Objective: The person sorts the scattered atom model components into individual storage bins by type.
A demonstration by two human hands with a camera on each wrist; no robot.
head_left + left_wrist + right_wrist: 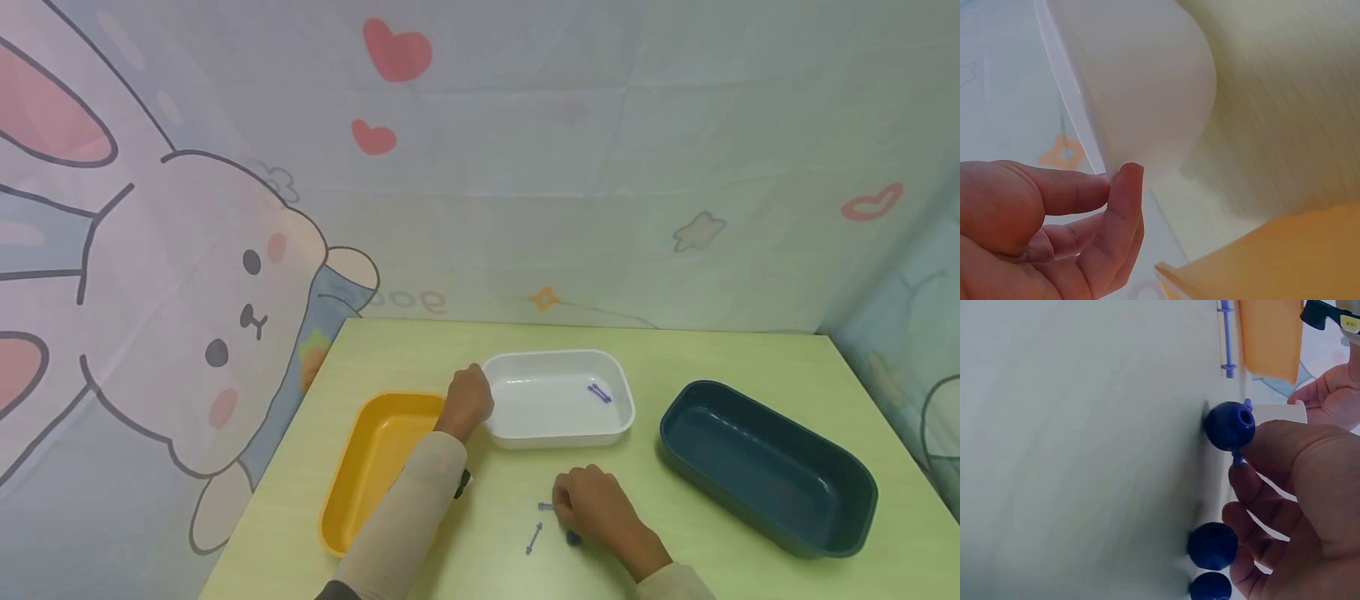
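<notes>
My left hand (467,400) pinches the left end of a white tray (555,442) at its rim; in the left wrist view the thumb and fingertips meet on the edge. Inside the tray lies a small purple piece (600,392), like a thin rod with knobbed ends. Low over the table, my right hand (600,510) pinches a similar purple rod (546,507) between thumb and index finger, partly hidden by a dark blue ball (1229,427) with a hole. Two more blue balls (1212,545) sit beside the curled fingers. Another purple rod (534,538) lies left of the hand.
A yellow tray (335,483) stands on the left, partly under my left forearm. On the right a dark teal tray (765,417) sits at an angle. The pale yellow-green table (420,354) ends at a printed cloth backdrop (517,208).
</notes>
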